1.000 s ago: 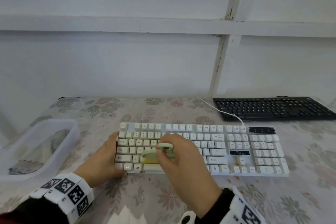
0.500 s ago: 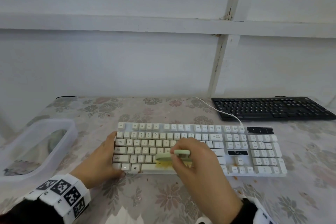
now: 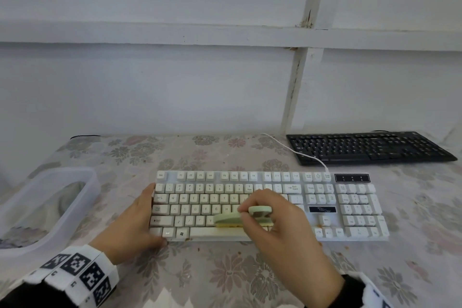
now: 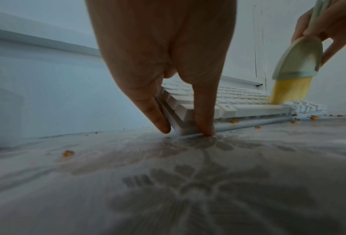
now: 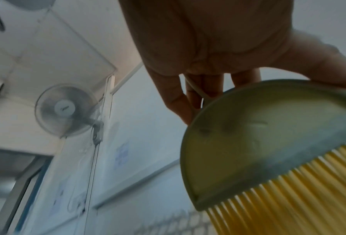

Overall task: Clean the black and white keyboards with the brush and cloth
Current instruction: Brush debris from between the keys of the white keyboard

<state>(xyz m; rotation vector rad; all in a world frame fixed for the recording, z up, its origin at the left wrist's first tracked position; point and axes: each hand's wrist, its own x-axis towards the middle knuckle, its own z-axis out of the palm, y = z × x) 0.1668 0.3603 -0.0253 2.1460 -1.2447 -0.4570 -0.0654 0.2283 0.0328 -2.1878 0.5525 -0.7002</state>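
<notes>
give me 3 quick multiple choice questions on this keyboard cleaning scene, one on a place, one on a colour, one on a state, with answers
1. Where does the black keyboard lie?
A. far right
B. in the tub
C. under the white keyboard

2. What colour are the brush bristles?
A. black
B. yellow
C. red

3. What is the left hand doing?
A. holding a cloth
B. hanging idle
C. bracing the white keyboard

Answers: 1 A, it sits behind the white one, to the right. 2 B, yellow shows under the green body. 3 C, fingers straddle its left corner.

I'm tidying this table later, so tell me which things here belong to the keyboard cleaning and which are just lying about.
In use:
white keyboard
brush
black keyboard, waiting
crumbs

Lying about:
clear plastic tub
wall fan
</notes>
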